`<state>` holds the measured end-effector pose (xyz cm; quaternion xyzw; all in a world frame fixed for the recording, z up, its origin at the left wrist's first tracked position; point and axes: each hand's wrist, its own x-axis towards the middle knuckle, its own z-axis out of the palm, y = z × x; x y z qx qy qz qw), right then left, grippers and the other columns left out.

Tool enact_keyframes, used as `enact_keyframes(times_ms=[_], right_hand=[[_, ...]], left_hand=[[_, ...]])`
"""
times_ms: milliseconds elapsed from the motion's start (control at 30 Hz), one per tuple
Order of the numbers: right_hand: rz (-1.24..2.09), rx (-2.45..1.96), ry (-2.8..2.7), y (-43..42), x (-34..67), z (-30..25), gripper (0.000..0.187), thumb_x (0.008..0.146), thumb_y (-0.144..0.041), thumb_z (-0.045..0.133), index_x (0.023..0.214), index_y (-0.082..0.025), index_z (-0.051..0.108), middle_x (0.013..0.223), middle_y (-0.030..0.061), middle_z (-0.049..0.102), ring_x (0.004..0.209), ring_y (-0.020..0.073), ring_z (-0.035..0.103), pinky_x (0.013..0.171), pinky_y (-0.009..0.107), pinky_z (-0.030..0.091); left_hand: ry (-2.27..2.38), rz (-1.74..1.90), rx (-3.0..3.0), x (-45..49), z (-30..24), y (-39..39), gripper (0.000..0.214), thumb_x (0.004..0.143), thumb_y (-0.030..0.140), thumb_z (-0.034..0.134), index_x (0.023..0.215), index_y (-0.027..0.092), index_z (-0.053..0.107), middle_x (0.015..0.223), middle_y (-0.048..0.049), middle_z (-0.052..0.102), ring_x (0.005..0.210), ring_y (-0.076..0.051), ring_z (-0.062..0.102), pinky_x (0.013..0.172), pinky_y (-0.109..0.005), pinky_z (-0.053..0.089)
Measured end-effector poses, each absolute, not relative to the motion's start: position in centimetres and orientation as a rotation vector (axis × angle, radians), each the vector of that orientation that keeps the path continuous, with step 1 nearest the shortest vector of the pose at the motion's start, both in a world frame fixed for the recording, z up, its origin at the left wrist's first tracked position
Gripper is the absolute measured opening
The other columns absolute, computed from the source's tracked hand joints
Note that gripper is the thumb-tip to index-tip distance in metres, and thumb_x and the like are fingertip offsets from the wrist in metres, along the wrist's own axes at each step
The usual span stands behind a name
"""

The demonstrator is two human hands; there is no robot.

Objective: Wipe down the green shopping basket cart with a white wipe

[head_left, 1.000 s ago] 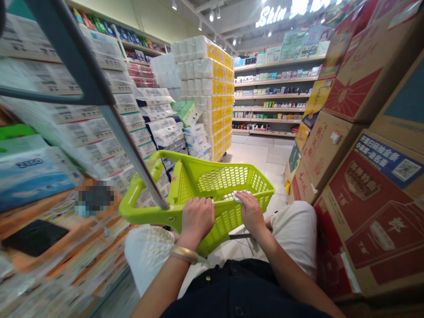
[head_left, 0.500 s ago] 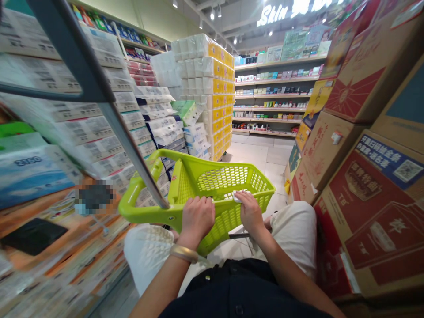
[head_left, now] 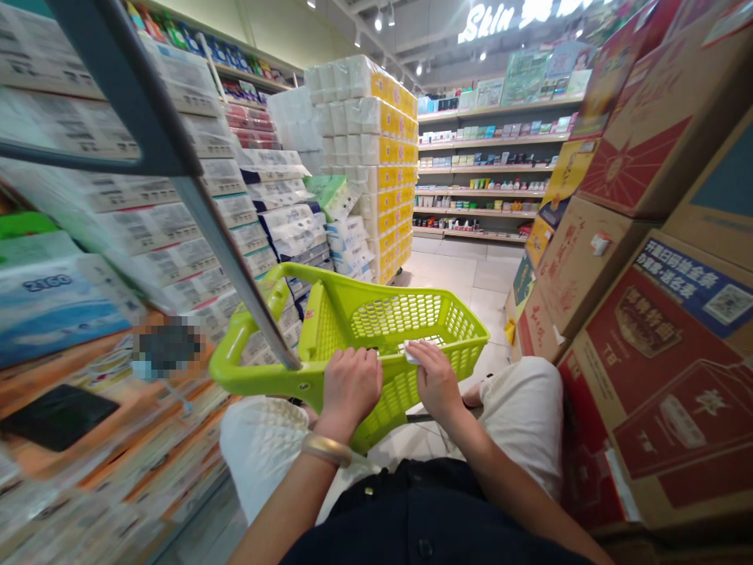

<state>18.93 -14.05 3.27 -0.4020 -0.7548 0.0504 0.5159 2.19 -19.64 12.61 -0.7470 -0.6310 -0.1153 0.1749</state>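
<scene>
A lime-green plastic shopping cart [head_left: 412,310] with perforated sides stands right in front of me, turned sideways. My left hand [head_left: 351,388], with a gold bangle at the wrist, is wrapped over the cart's near rim. Further along that rim, my right hand [head_left: 435,380] presses a small white cloth or tissue [head_left: 410,351] against the edge; most of it is hidden under the fingers. A metal pole [head_left: 235,271] with a dark grey handle [head_left: 135,102] rises at the cart's left end.
Stacked cardboard cartons [head_left: 671,353] crowd my right side. Packs of paper tissue [head_left: 382,173] are piled behind the cart and on the left. A dark tablet-like device [head_left: 59,416] lies at the lower left. Shelves of small goods [head_left: 482,169] line the back beyond a tiled floor [head_left: 452,263].
My right hand has slid a little to the left along the cart's rim, carrying the white cloth or tissue with it. My left hand stays in place on the rim.
</scene>
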Motion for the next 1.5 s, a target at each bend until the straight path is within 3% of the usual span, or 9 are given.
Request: enact_keyframes(times_ms=[133, 300, 533, 767, 1000, 1267, 1500], right_hand=[[0.133, -0.916, -1.87, -14.2, 18.9, 3.2, 0.059, 0.076, 0.0, 0.041, 0.126, -0.024, 0.064, 0.125, 0.0051, 0.067, 0.123, 0.0205, 0.058, 0.112, 0.045, 0.043], [0.077, -1.026, -1.755, -13.3, 20.3, 2.5, 0.054, 0.078, -0.001, 0.039, 0.116, -0.022, 0.069, 0.116, 0.006, 0.071, 0.117, 0.0227, 0.061, 0.112, 0.05, 0.042], [0.116, -0.888, -1.863, -14.2, 18.6, 3.0, 0.055, 0.08, -0.002, 0.04, 0.125, -0.024, 0.064, 0.125, 0.005, 0.068, 0.124, 0.0205, 0.057, 0.112, 0.045, 0.042], [0.034, -1.069, -1.684, -13.1, 20.2, 2.2, 0.049, 0.079, -0.003, 0.042, 0.115, -0.021, 0.068, 0.111, 0.0086, 0.07, 0.116, 0.0247, 0.059, 0.109, 0.05, 0.043], [0.073, -0.939, -1.818, -13.8, 18.8, 2.5, 0.056, 0.079, -0.002, 0.039, 0.124, -0.023, 0.064, 0.119, 0.008, 0.066, 0.116, 0.0218, 0.058, 0.108, 0.044, 0.044], [0.053, -1.008, -1.707, -12.8, 20.1, 1.4, 0.054, 0.079, -0.001, 0.037, 0.12, -0.022, 0.067, 0.118, 0.0067, 0.07, 0.123, 0.023, 0.056, 0.113, 0.05, 0.039], [0.091, -0.888, -1.814, -13.1, 19.5, 1.8, 0.056, 0.08, -0.002, 0.038, 0.125, -0.024, 0.064, 0.122, 0.0057, 0.069, 0.123, 0.02, 0.058, 0.113, 0.046, 0.04]], left_hand=[[-1.772, -0.324, -2.117, 2.1, 12.6, -19.7, 0.031, 0.093, 0.028, 0.041, 0.085, 0.016, 0.068, 0.076, -0.0125, 0.067, 0.079, -0.028, 0.059, 0.071, -0.039, 0.033], [-1.771, -0.292, -2.094, 2.2, 12.6, -19.8, 0.03, 0.094, 0.029, 0.041, 0.084, 0.017, 0.067, 0.077, -0.0118, 0.067, 0.08, -0.027, 0.059, 0.072, -0.039, 0.033], [-1.778, -0.293, -2.096, 2.2, 12.6, -19.8, 0.029, 0.093, 0.029, 0.042, 0.084, 0.017, 0.067, 0.078, -0.0118, 0.068, 0.081, -0.026, 0.059, 0.072, -0.039, 0.033], [-1.768, -0.287, -2.085, 2.2, 12.5, -19.8, 0.03, 0.094, 0.029, 0.041, 0.083, 0.017, 0.066, 0.077, -0.0113, 0.067, 0.08, -0.027, 0.059, 0.073, -0.039, 0.033], [-1.756, -0.262, -2.078, 2.1, 12.5, -19.8, 0.029, 0.094, 0.029, 0.041, 0.083, 0.018, 0.066, 0.078, -0.0105, 0.067, 0.081, -0.026, 0.059, 0.073, -0.039, 0.033], [-1.751, -0.275, -2.071, 2.2, 12.5, -19.8, 0.029, 0.094, 0.029, 0.043, 0.081, 0.018, 0.065, 0.076, -0.0099, 0.067, 0.08, -0.026, 0.059, 0.072, -0.039, 0.032], [-1.735, -0.295, -2.07, 2.2, 12.5, -19.8, 0.027, 0.093, 0.028, 0.044, 0.081, 0.017, 0.066, 0.076, -0.0101, 0.067, 0.079, -0.027, 0.059, 0.071, -0.039, 0.032]])
